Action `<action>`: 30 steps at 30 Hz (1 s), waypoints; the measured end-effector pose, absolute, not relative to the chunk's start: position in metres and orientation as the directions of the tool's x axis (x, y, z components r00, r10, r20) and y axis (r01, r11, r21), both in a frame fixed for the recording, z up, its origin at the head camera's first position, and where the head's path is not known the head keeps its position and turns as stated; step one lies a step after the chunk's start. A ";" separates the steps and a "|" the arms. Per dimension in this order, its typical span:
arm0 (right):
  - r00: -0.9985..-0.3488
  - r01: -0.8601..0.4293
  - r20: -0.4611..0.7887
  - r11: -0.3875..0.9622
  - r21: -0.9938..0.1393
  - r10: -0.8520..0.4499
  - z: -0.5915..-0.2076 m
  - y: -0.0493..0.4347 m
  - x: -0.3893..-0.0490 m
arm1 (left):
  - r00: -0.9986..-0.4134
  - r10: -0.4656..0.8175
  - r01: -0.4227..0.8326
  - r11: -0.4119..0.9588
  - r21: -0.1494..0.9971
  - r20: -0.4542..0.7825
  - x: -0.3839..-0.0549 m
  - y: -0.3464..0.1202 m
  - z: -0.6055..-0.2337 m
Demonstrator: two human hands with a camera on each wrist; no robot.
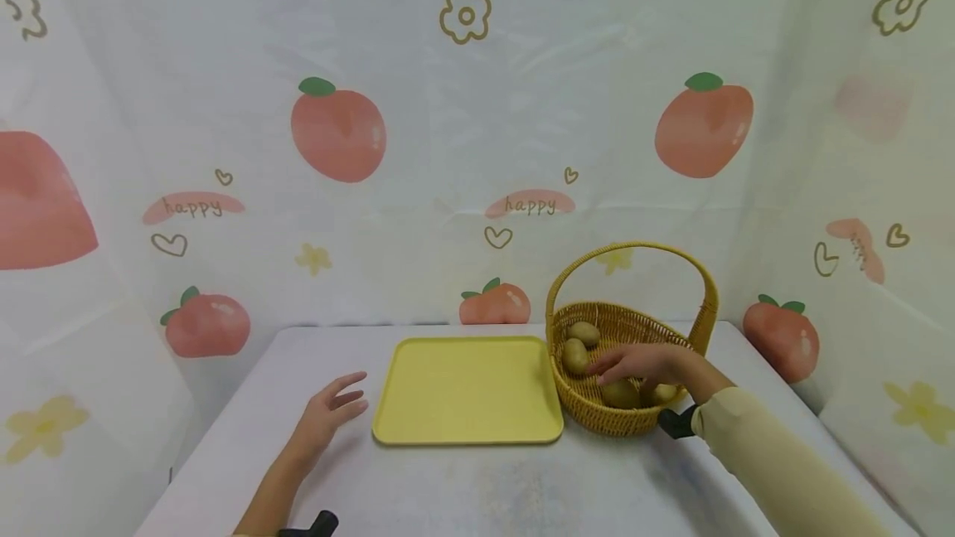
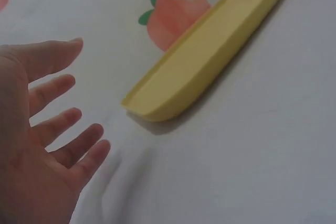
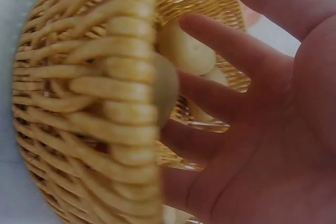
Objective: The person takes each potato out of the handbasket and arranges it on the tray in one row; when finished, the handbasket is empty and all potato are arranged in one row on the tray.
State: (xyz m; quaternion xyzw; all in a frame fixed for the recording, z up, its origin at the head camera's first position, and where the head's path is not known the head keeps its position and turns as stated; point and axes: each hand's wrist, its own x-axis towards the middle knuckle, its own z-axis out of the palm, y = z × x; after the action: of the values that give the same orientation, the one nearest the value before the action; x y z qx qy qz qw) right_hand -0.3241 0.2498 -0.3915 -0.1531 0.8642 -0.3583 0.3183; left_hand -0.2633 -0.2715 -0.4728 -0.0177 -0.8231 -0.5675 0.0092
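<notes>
Several potatoes (image 1: 575, 356) lie in a wicker basket (image 1: 606, 421) with a tall arched handle, at the right of the table. Over the basket's opening reaches my right hand (image 1: 643, 361), its fingers extended among the potatoes. In the right wrist view the fingers of this hand (image 3: 252, 124) are spread behind the woven rim, close to a potato (image 3: 191, 51); whether they touch it I cannot tell. My left hand (image 1: 326, 414) hovers left of a yellow tray (image 1: 467, 442), fingers loosely apart and holding nothing. The left wrist view shows that hand (image 2: 52, 124) apart from the tray's corner.
The yellow tray lies flat in the middle of the white table (image 1: 448, 491), with its right edge close beside the basket. A white curtain (image 1: 418, 255) printed with peaches hangs behind the table and on both sides. The basket's handle (image 1: 634, 245) arches above the potatoes.
</notes>
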 end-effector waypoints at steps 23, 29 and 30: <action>-0.855 -0.283 -0.218 0.776 -0.563 -0.470 -0.396 0.249 -0.326 | -0.999 0.026 -0.007 0.591 0.807 -0.028 -0.267 -0.262 -0.494; -0.890 -0.335 -0.059 0.736 -0.589 -0.452 -0.390 0.254 -0.323 | -0.999 0.025 0.001 0.650 0.760 -0.020 -0.266 -0.257 -0.492; -0.893 -0.341 -0.032 0.723 -0.601 -0.448 -0.387 0.254 -0.321 | -0.999 0.031 0.008 0.662 0.750 -0.017 -0.266 -0.256 -0.490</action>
State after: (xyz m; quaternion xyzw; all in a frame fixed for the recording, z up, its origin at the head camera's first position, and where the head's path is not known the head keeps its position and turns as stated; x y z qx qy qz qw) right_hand -0.3213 0.2540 -0.3870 -0.2136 0.9239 -0.3050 0.0876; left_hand -0.2664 -0.2560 -0.4904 -0.0105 -0.9114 -0.4112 -0.0140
